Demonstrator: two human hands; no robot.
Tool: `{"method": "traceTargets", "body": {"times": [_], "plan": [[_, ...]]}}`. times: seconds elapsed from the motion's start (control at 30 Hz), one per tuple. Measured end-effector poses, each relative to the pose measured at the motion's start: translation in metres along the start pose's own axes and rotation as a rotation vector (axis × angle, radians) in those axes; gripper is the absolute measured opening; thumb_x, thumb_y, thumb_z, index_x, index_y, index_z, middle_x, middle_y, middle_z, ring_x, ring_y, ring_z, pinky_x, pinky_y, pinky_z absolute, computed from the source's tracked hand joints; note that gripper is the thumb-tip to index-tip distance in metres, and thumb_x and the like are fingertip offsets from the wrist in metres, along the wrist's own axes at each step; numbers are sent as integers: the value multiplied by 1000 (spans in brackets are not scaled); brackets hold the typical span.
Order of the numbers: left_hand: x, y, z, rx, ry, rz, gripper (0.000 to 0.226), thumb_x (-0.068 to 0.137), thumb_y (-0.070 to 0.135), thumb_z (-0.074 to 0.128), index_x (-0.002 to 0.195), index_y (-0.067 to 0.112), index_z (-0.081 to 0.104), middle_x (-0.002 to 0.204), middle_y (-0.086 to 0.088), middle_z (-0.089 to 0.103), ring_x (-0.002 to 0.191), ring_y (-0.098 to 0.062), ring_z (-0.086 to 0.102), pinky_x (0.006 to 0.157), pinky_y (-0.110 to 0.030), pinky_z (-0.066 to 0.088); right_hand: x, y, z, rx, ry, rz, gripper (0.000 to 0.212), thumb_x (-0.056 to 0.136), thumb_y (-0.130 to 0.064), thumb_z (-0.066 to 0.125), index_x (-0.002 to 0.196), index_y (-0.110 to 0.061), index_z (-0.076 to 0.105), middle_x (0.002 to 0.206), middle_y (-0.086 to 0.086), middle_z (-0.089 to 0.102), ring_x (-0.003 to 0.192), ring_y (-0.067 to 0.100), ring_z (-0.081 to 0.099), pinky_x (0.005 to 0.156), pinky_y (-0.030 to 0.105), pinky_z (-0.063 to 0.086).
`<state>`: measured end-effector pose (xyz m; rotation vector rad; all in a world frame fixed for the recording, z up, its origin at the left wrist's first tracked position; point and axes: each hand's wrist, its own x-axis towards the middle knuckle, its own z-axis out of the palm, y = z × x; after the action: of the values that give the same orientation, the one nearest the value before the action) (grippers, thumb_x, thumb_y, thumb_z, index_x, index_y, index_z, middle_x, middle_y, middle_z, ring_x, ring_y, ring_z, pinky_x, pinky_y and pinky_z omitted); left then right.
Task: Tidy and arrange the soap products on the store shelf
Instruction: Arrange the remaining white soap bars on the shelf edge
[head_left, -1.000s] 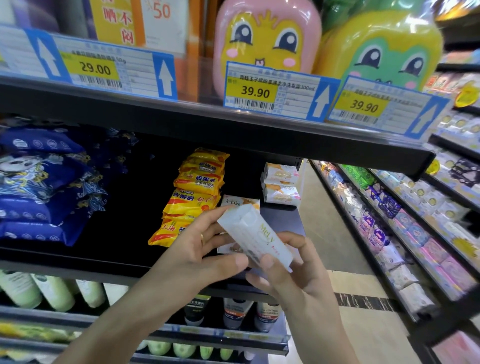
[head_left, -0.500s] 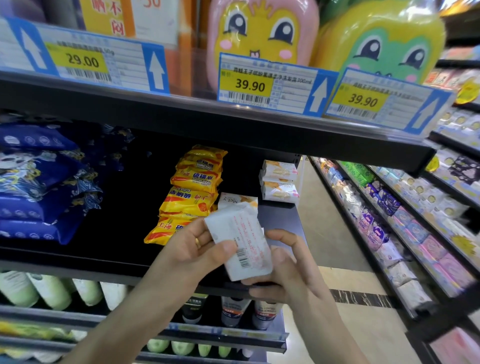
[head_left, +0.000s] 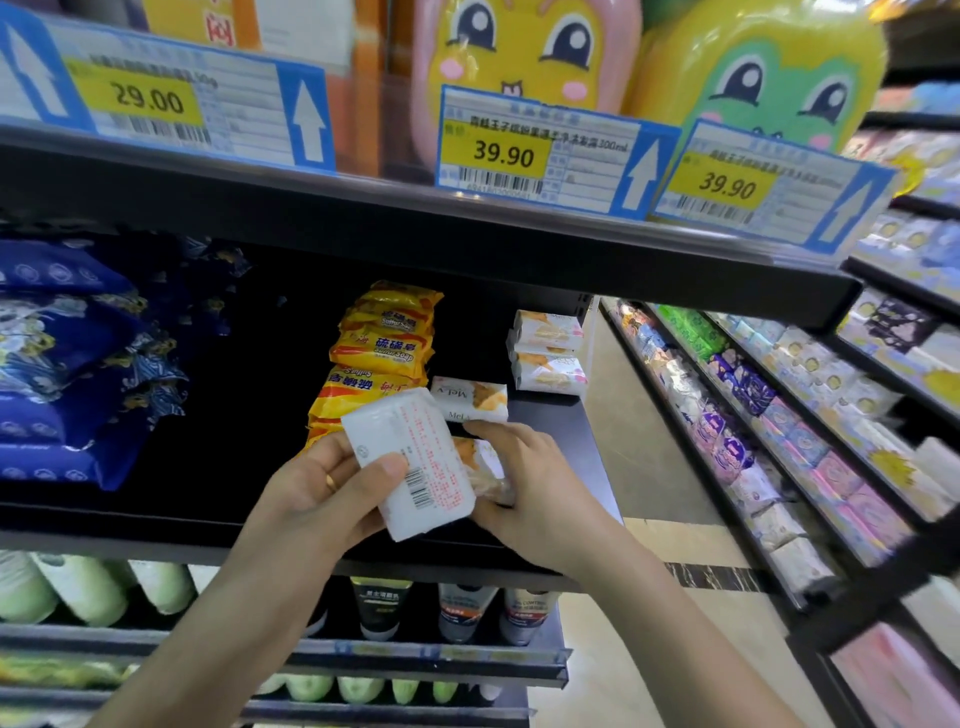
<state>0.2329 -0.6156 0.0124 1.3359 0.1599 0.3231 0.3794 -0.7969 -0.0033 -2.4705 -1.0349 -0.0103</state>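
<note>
My left hand (head_left: 332, 483) grips a white wrapped soap bar (head_left: 410, 467) with red print and a barcode facing me, thumb across its front. My right hand (head_left: 535, 488) has its fingers curled round a second white and orange soap bar (head_left: 485, 467) that lies on the black shelf (head_left: 587, 436), half hidden behind the first bar. Just behind sits another white and orange soap bar (head_left: 470, 397). A stack of yellow and orange soap packets (head_left: 382, 353) rises to the left of it. Two or three more white bars (head_left: 548, 358) are stacked at the shelf's back right.
Blue packets (head_left: 78, 364) fill the shelf's left part. Overhead runs a shelf edge with price tags (head_left: 498, 150) and cartoon bottles. Tubes (head_left: 379, 608) and pale green bottles (head_left: 88, 587) stand on the shelf below. An aisle floor (head_left: 639, 467) and a long product rack (head_left: 779, 431) lie to the right.
The white bar has been turned in my left hand so its barcode side faces me. My right hand let go of it and moved onto the soap bar on the shelf.
</note>
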Motion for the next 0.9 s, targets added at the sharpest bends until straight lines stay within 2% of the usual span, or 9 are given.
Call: {"method": "traceTargets", "body": {"times": [0.13, 0.27, 0.37, 0.5, 0.57, 0.67, 0.73, 0.8, 0.9], "plan": [[7, 5, -9, 11, -62, 9, 58, 74, 41, 71, 129, 24, 67, 117, 4, 78, 109, -14, 75, 85, -18, 59, -3, -4, 2, 50, 53, 96, 69, 81, -42, 77, 144, -40, 50, 130, -4, 55, 120, 12, 51, 92, 28, 50], [14, 7, -18, 15, -134, 9, 67, 67, 47, 75, 129, 24, 66, 116, 5, 79, 107, -13, 75, 86, -19, 59, -30, -29, -2, 366, 243, 241, 63, 66, -46, 81, 125, -47, 60, 123, -18, 56, 105, -9, 55, 78, 6, 44], [17, 5, -17, 5, -208, 3, 66, 67, 50, 75, 128, 25, 66, 116, 6, 78, 108, -13, 75, 88, -18, 59, -67, -50, -3, 560, 430, 393, 65, 54, -51, 83, 114, -50, 59, 112, -27, 62, 97, -4, 63, 71, 10, 50], [15, -6, 2, -57, -315, -50, 60, 69, 46, 76, 124, 26, 69, 116, 5, 79, 107, -14, 76, 84, -19, 60, -135, -71, -2, 613, 625, 570, 58, 60, -36, 95, 108, -43, 62, 103, -22, 68, 84, 2, 67, 68, 14, 53], [8, -13, 16, -72, -399, -101, 54, 71, 43, 79, 122, 28, 71, 117, 3, 79, 107, -17, 76, 83, -28, 63, -172, -81, -1, 580, 709, 663, 59, 60, -41, 93, 112, -42, 65, 107, -20, 70, 89, 6, 67, 72, 20, 55], [-7, -27, 43, -39, -504, -175, 44, 75, 36, 88, 116, 30, 75, 115, 1, 79, 109, -28, 74, 97, -53, 58, -223, -89, 1, 605, 827, 777, 65, 58, -44, 91, 117, -43, 64, 97, -13, 73, 71, 2, 64, 56, 14, 48], [-19, -36, 66, -12, -563, -211, 40, 75, 33, 90, 112, 27, 76, 112, -1, 80, 109, -31, 74, 102, -58, 53, -255, -92, 1, 645, 907, 828, 68, 57, -41, 92, 118, -45, 63, 100, -12, 73, 72, 2, 67, 54, 15, 48], [-32, -47, 93, 7, -633, -232, 36, 74, 28, 90, 107, 23, 77, 107, -1, 81, 105, -26, 76, 95, -51, 58, -287, -93, 0, 667, 986, 863, 69, 57, -38, 94, 117, -47, 61, 105, -11, 73, 83, 10, 73, 62, 20, 54], [-53, -65, 137, -18, -756, -251, 36, 76, 24, 78, 112, 21, 73, 104, 0, 81, 97, -17, 77, 68, -22, 62, -332, -92, -3, 649, 1078, 923, 69, 59, -33, 95, 119, -44, 62, 105, -7, 74, 81, 10, 74, 57, 17, 52]]}}
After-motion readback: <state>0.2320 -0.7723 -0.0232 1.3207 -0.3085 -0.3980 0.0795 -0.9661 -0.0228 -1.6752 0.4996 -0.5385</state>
